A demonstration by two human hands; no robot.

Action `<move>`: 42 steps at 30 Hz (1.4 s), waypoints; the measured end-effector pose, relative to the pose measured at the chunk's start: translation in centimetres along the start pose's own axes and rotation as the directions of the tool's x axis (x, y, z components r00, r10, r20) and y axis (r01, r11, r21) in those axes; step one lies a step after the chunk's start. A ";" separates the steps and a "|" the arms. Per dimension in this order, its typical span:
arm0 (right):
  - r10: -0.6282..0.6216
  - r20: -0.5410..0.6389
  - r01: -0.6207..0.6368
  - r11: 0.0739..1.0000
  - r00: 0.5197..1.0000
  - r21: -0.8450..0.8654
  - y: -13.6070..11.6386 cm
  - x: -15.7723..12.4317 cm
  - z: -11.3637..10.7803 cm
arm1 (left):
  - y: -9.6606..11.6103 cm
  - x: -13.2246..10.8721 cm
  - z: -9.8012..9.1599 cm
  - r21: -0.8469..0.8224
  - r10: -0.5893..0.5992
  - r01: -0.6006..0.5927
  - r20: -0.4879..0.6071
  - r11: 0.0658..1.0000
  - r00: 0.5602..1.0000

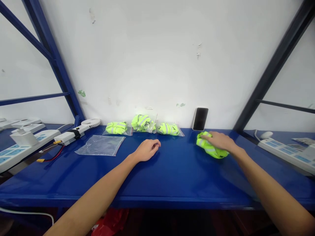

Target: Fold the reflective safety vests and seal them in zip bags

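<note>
My right hand (pixel 221 141) grips a bundled neon-yellow reflective vest (pixel 210 149) at the right of the blue table; its fingers lie over the top of the bundle. My left hand (pixel 147 150) rests near the table's middle with its fingers curled in and nothing visible in them. Along the wall lie three clear bags with similar vests packed inside: a left bag (pixel 116 128), a middle bag (pixel 143 123) and a right bag (pixel 169 128). Left of my left hand, an empty clear zip bag (pixel 100 145) lies flat.
A black-screened phone (pixel 200 119) leans on the wall. At the left are a white handheld fan (pixel 90 123), a cable with yellow connectors (pixel 57 154) and a power strip (pixel 14 154). Another power strip (pixel 287 152) lies at the right. Blue frame posts (pixel 57 65) flank the table (pixel 167 180).
</note>
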State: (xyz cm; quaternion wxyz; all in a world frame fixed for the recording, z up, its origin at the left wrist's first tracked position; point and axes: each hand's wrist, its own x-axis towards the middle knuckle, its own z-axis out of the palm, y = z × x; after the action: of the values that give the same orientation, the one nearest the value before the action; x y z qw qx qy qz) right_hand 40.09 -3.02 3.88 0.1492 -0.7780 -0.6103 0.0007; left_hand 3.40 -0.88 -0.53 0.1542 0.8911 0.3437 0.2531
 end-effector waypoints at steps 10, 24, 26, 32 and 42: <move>-0.603 -0.202 0.570 0.516 0.772 0.640 -12.3 -4.8 -3.6 | -0.7 0.3 -0.5 -0.761 -0.240 0.186 0.041 0.622 0.970; 0.079 -0.137 0.138 -0.007 0.987 0.990 -16.2 1.1 8.4 | -1.4 0.7 -1.0 -0.942 -0.405 0.189 0.064 0.277 0.912; 0.122 -0.175 0.181 -0.042 0.977 0.983 -15.4 1.3 8.2 | -1.2 0.6 -1.6 -0.936 -0.337 0.277 0.193 0.219 0.921; 0.305 -0.262 0.310 -0.121 0.916 0.943 -14.5 1.1 5.3 | -2.0 -0.2 -2.9 -0.885 -0.266 0.443 0.398 0.140 0.878; 0.524 -0.133 0.300 -0.249 0.841 0.921 -6.8 3.5 1.6 | -3.6 -1.4 -5.3 -0.706 -0.166 0.656 0.637 0.267 0.753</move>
State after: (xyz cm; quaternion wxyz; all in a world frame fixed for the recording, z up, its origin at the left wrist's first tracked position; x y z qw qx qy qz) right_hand 34.25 2.14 4.59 0.8527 -0.3757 -0.2193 0.2891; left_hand -2.38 1.26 1.77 0.7466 0.5612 0.3302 0.1367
